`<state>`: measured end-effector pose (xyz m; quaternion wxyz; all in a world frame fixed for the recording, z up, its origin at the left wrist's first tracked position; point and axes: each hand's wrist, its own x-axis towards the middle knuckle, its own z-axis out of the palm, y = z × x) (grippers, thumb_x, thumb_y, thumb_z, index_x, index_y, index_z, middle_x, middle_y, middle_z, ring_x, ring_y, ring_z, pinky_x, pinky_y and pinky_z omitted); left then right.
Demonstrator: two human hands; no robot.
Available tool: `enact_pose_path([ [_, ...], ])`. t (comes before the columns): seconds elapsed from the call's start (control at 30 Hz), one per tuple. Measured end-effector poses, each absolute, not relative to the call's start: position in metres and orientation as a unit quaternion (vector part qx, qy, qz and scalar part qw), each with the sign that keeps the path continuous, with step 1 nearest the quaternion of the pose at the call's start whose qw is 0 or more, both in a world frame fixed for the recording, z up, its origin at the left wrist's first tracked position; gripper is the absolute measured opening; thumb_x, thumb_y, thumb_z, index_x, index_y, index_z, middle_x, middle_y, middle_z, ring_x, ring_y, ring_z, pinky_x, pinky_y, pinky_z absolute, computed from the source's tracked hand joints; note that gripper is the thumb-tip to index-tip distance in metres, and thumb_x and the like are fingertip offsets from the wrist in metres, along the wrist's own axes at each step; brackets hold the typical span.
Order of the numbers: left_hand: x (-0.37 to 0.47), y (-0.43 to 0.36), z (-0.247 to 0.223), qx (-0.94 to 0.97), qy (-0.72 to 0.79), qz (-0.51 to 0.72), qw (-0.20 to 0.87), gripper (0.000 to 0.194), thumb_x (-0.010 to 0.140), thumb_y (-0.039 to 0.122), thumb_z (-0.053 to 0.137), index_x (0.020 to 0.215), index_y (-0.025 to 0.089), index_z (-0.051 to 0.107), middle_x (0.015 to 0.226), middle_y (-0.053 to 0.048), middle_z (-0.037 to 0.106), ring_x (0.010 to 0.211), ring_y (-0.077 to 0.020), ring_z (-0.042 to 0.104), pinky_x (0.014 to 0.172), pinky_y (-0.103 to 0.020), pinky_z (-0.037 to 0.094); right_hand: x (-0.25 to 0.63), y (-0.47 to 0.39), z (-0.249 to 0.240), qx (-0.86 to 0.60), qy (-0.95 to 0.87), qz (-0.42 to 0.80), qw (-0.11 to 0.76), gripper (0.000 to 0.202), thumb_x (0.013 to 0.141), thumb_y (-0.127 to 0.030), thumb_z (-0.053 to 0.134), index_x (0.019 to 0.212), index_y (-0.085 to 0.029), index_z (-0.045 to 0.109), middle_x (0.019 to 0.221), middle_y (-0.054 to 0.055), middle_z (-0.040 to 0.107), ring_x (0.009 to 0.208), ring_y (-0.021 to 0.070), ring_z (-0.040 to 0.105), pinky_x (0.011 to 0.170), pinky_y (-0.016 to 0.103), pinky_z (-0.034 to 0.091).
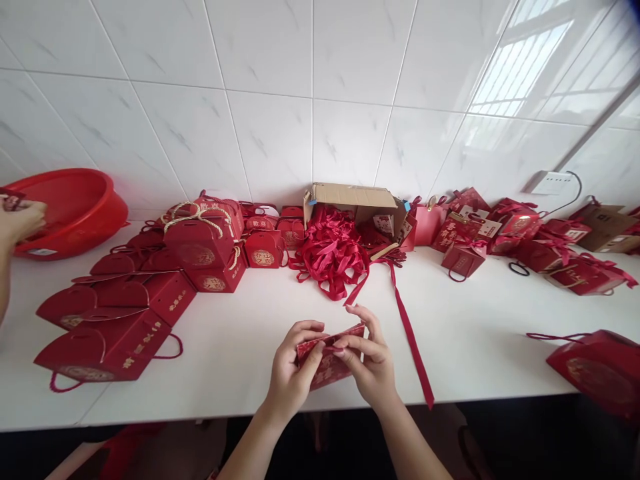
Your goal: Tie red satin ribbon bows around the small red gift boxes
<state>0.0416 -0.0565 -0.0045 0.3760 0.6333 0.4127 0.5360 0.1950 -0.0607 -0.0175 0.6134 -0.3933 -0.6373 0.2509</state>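
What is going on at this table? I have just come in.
A person's left hand and right hand hold a small printed red box near the front edge of the white table, pinching it at the top. Beyond it, a heap of red ribbon lies before an open cardboard box. At far left, another person's hand is at a red plastic basin.

Card, satin and shine
Near the front edge of the tabletop (210, 360), that held box (329, 373) looks like printed card; behind it, satiny ribbon (333, 257); back left corner, glossy plastic basin (95, 219).
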Motion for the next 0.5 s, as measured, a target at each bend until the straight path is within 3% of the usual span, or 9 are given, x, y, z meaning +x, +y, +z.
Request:
enact_pose_path([
  [0.23, 0.036, -0.06, -0.008, 0.647, 0.398, 0.527, 0.381, 0.019, 0.09, 0.029, 0.049, 0.092, 0.019, 0.065, 0.114, -0.011, 0.054, 0.116, -0.0252, 0.05, 0.097, -0.039, 0.044, 0.19, -0.06, -0.025, -0.407, -0.635, 0.222, 0.618, 0.006, 0.083, -0.021, 0.062, 0.081, -0.023, 0.068, 0.127, 0.01, 0.052, 0.127, 0.0286, 0.04, 0.101, 0.051, 0.037],
  [0.33, 0.035, -0.063, -0.008, 0.676, 0.377, 0.505, 0.382, 0.018, 0.083, 0.031, 0.06, 0.097, 0.02, 0.061, 0.117, -0.011, 0.048, 0.114, -0.0265, 0.052, 0.091, -0.038, 0.049, 0.188, -0.056, -0.026, -0.401, -0.606, 0.23, 0.647, 0.024, 0.081, -0.02, 0.063, 0.105, -0.023, 0.058, 0.126, 0.011, 0.053, 0.124, 0.0264, 0.045, 0.099, 0.048, 0.04],
  [0.4, 0.038, -0.063, -0.01, 0.684, 0.384, 0.493, 0.376, 0.031, 0.075, 0.03, 0.069, 0.102, 0.021, 0.055, 0.117, -0.011, 0.045, 0.104, -0.0248, 0.057, 0.081, -0.036, 0.053, 0.189, -0.054, -0.024, -0.401, -0.594, 0.278, 0.639, 0.031, 0.079, -0.024, 0.065, 0.108, -0.021, 0.053, 0.109, 0.01, 0.062, 0.104, 0.0231, 0.059, 0.086, 0.039, 0.05],
  [0.5, 0.045, -0.063, -0.016, 0.676, 0.438, 0.496, 0.323, 0.054, 0.065, 0.031, 0.078, 0.105, 0.024, 0.044, 0.119, -0.01, 0.044, 0.098, -0.0236, 0.059, 0.075, -0.037, 0.055, 0.19, -0.054, -0.02, -0.418, -0.568, 0.331, 0.627, 0.016, 0.078, -0.028, 0.067, 0.084, -0.019, 0.054, 0.074, 0.001, 0.062, 0.067, 0.0151, 0.061, 0.059, 0.026, 0.052],
])
